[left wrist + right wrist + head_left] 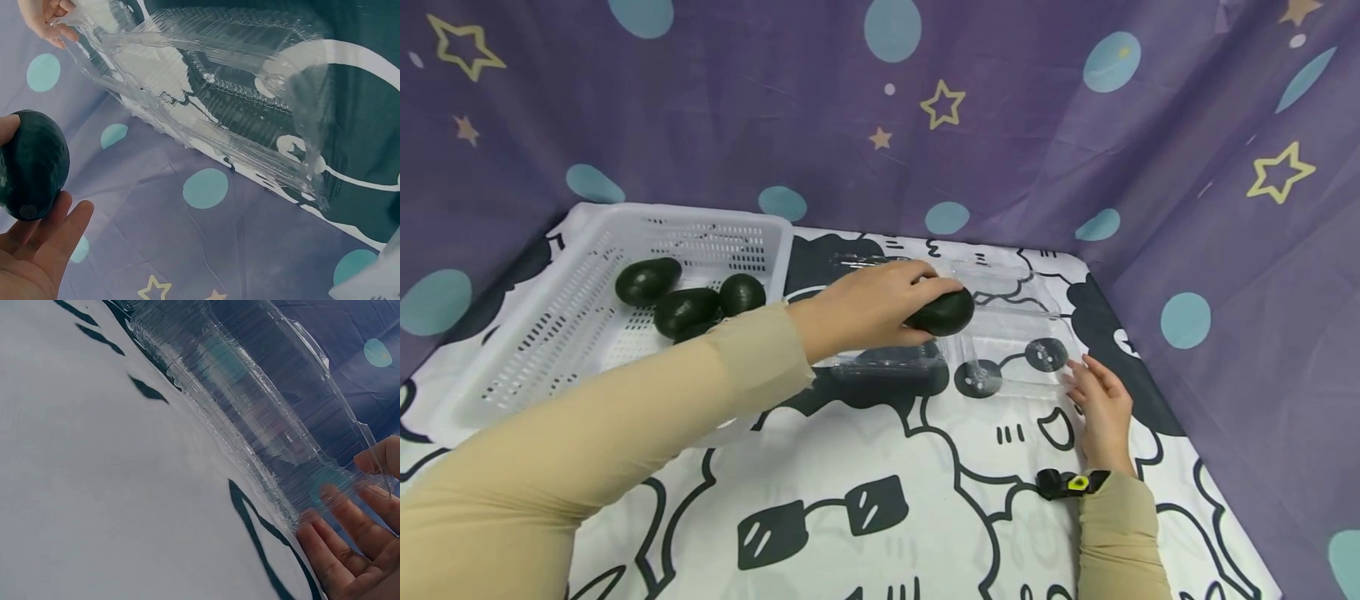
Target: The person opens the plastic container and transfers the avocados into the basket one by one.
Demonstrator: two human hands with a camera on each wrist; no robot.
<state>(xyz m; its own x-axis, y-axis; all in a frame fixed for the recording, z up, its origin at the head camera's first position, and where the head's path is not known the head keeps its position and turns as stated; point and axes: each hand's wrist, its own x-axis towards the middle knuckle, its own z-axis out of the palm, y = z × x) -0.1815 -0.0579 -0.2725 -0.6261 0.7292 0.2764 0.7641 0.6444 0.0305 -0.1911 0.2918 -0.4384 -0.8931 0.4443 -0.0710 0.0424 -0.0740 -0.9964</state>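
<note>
My left hand (874, 304) grips a dark green avocado (947, 313) in the air above an opened clear plastic clamshell box (887, 362). In the left wrist view the avocado (37, 165) lies between the thumb and the fingers, apart from the box. At the clamshell's right end, my right hand (1103, 408) holds its clear edge. Seen from the right wrist, the thumb and fingers of that hand (356, 531) are on either side of the thin plastic rim (369, 434). Glare and transparency blur the box's outline.
A white perforated basket (542, 325) stands at the left with several avocados (687, 312) in it, partly hidden by the left forearm. A patterned black-and-white cloth (850, 450) covers the table. Purple curtain (820, 100) hangs behind and at the sides.
</note>
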